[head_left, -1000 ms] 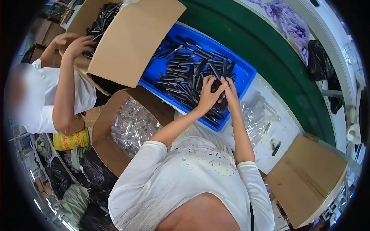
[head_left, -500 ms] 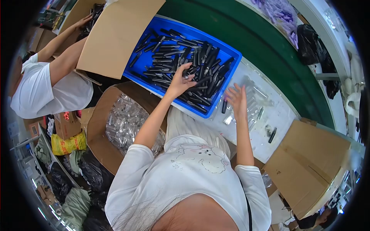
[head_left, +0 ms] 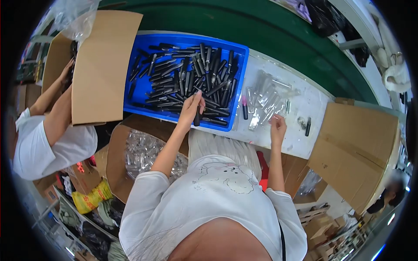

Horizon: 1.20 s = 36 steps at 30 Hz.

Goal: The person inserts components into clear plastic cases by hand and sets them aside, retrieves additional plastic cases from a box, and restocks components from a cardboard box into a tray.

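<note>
My left hand [head_left: 191,108] is over the front edge of a blue tray [head_left: 242,61], fingers closed on a black tube [head_left: 197,119] that points down. Many slim black tubes [head_left: 165,82], some with clear ends, lie heaped in the tray. My right hand [head_left: 278,126] is above the white table's front part, its fingers curled together. Whatever it may hold is too small to make out. Just beyond it lie several clear plastic sleeves [head_left: 266,98]. Between tray and sleeves rests a black tube with a pink end [head_left: 244,108].
Another black tube [head_left: 308,127] lies at the table's right, beside a cardboard box [head_left: 352,152]. A carton of clear plastic pieces [head_left: 141,150] stands below the tray. At left, a person in a white shirt [head_left: 65,150] reaches into a cardboard box [head_left: 106,65].
My left hand has come back from the heap to the tray's front edge and closed on a black tube. My right hand's spread fingers have curled, and it has drawn nearer. The view has shifted.
</note>
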### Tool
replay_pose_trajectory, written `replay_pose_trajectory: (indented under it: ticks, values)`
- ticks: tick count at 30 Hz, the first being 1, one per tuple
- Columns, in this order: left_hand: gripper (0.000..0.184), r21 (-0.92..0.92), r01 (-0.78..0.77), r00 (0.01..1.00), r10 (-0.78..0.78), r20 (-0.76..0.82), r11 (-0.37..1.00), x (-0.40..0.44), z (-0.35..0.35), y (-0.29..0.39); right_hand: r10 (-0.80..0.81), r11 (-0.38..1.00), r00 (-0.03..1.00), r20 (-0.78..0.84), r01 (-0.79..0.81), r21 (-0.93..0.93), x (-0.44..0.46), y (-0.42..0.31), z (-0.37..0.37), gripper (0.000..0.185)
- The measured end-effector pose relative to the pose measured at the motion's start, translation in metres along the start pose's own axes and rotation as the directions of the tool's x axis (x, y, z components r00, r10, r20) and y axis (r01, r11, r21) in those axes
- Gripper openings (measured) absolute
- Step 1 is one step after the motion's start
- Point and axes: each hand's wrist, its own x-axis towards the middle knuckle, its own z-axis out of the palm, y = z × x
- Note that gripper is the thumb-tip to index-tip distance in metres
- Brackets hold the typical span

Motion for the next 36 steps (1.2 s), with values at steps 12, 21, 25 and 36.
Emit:
replay_pose_trajectory:
  ticks: [12,21,25,36]
  values:
    - [0.045,-0.419,0.335,0.941,-0.325,0.096,0.844,-0.023,0.068,-0.01,-0.183,0.698,0.976,0.115,0.212,-0.684,0.089,-0.047,0.098,0.049]
    - [0.038,-0.45,0.007,1.0,-0.015,-0.013,0.893,-0.018,0.166,0.0,-0.547,0.826,0.829,0.117,0.557,-0.085,0.053,-0.088,-0.002,0.035]
    - [0.048,-0.522,-0.168,0.965,0.249,0.088,0.836,-0.019,0.248,0.036,-0.448,0.853,0.773,0.449,0.52,-0.045,-0.002,-0.144,-0.099,0.037]
    - [0.024,-0.619,-0.467,0.63,0.729,0.268,0.631,-0.045,0.254,0.076,-0.215,0.905,0.736,0.642,-0.096,0.414,-0.019,-0.136,-0.115,0.034]
